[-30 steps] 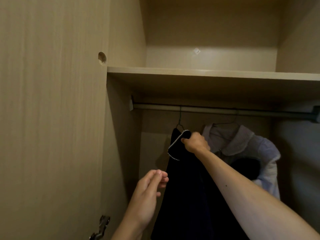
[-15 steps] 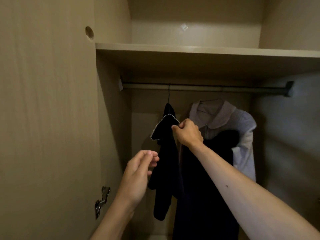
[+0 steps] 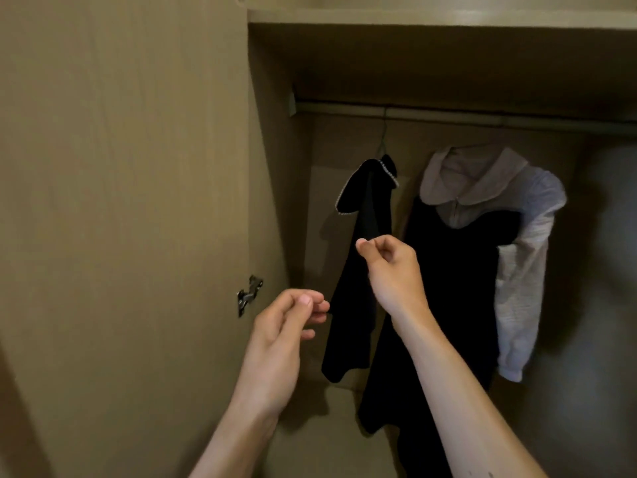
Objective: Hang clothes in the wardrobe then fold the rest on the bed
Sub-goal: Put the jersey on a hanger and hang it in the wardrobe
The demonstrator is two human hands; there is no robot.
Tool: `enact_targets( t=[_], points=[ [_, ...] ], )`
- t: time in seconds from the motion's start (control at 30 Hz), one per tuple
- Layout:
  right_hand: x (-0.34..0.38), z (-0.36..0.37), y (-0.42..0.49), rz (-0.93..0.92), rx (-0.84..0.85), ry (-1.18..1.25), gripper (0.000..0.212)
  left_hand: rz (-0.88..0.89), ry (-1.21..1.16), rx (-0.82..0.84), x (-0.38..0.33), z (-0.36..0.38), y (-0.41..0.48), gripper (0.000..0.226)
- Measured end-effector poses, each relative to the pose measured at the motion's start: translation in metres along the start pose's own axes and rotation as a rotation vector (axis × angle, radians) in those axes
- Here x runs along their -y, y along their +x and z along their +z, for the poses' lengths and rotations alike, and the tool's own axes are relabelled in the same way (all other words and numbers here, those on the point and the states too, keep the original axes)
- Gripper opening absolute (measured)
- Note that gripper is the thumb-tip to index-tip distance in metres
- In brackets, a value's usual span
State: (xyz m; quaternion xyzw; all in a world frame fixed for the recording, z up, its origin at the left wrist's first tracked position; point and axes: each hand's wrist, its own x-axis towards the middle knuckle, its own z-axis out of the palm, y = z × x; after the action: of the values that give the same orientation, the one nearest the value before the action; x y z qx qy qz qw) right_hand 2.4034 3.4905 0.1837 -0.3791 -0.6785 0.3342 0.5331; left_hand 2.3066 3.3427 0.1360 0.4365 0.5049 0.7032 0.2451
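Observation:
A black garment [image 3: 358, 270] with a pearl-trimmed collar hangs from a thin hanger on the wardrobe rail [image 3: 448, 116], its sleeve dangling on the left. Beside it on the right hangs a pale collared blouse [image 3: 517, 270] under a dark pinafore [image 3: 455, 270]. My right hand [image 3: 393, 270] hovers in front of the black garment below its collar, fingers curled and thumb against forefinger, with no fabric visibly in it. My left hand [image 3: 279, 343] is lower left, loosely curled, holding nothing.
The open wardrobe door [image 3: 120, 219] fills the left side, with a metal hinge [image 3: 249, 294] on its inner edge. A shelf [image 3: 431, 19] runs above the rail. The wardrobe's right wall [image 3: 606, 270] is dark.
My right hand let go of the black garment's collar and dropped lower, closer to me. The view tilted downward, showing more of the hanging clothes. The left hand stayed low.

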Motion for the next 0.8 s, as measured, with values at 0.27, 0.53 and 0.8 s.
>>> enact_targets(
  t=[0.27,0.53,0.8],
  points=[
    [0.010,0.009,-0.100,-0.030,0.486,0.250,0.026,-0.002,0.106,-0.269,-0.015,-0.007,-0.116,0.036],
    [0.049,0.051,-0.229,-0.051,1.004,0.441,0.021,0.035,0.259,-0.657,-0.041,-0.053,-0.245,0.034],
    [0.104,0.141,-0.367,-0.075,1.439,0.506,0.016,-0.028,0.421,-0.995,-0.065,-0.128,-0.348,0.033]
  ],
)
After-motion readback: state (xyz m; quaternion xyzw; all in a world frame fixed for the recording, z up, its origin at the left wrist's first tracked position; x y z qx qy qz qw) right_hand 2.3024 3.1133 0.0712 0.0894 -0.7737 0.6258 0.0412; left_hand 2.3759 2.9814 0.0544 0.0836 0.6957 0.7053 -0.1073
